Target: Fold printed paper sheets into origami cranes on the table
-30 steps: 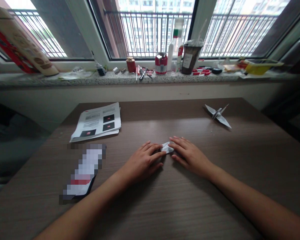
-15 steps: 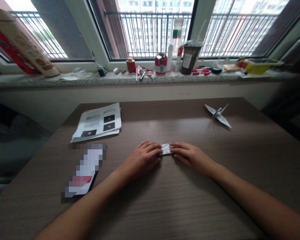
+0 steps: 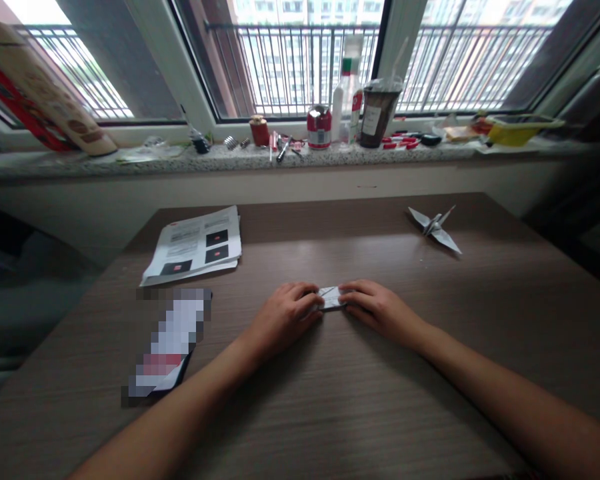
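Observation:
A small folded piece of white paper with dark creases or lines on it lies on the table in front of me. My left hand grips its left end, fingers on top and thumb at the near edge. At the right end, my right hand holds it in the same way. Only the middle of the paper shows; both ends are under my fingers. Farther off at the right, a folded paper crane rests with its wings spread.
A stack of printed sheets lies at the table's far left. Nearer, a blurred-out flat phone-like object sits beside my left forearm. On the stone windowsill stand a red can, a dark drink cup, a clear bottle and small clutter.
My left fingers have curled a little more around the paper's end, so slightly more of the paper shows. The whole view has shifted slightly; other things stay put.

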Available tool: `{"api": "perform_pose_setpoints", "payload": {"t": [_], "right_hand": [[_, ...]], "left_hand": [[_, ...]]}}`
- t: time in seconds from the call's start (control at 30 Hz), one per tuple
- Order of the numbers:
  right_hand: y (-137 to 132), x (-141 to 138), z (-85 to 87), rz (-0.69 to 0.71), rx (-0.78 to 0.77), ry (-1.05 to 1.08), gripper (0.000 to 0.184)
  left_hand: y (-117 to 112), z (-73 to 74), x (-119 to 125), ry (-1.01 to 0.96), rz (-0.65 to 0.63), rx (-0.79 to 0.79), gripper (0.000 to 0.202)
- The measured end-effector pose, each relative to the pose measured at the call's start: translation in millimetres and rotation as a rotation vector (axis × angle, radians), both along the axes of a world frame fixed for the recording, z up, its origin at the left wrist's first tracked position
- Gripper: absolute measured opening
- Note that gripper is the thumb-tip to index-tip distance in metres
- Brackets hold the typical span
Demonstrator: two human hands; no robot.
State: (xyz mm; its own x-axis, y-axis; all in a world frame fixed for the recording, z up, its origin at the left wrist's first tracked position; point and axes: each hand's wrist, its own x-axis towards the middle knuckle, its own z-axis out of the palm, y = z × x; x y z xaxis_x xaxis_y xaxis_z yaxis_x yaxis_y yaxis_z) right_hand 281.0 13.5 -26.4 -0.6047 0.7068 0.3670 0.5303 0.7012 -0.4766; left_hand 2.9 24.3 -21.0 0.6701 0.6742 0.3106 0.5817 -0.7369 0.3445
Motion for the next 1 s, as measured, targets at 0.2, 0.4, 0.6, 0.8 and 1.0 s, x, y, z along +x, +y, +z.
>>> {"api": "perform_pose_setpoints", "payload": {"t": [0.2,0.4,0.6,0.8,1.0], "right_hand": [[2.3,-2.2,-3.8,-0.02,0.009,0.045,0.017],[4.5,-2.4,-8.3,-0.036,0.005,0.067,0.016],[5.4,-4.1,-8.7,-0.052,0.003,0.106,0.011],[5.1,-6.9,-3.2,-0.084,-0.04,0.154,0.007],[5.3,-9.8,-3.1,-0.167,-0.128,0.184,0.01]], "left_hand": [[2.0,-2.7,1.2,-0.027,0.005,0.025,0.009],[2.4,-2.3,1.2,-0.065,0.014,0.023,0.008],[2.3,-3.1,1.6,-0.108,0.02,0.032,0.007],[0.6,-1.8,3.7,-0.18,0.037,-0.043,0.007],[-0.1,-0.3,5.4,-0.2,0.051,-0.128,0.007]]}}
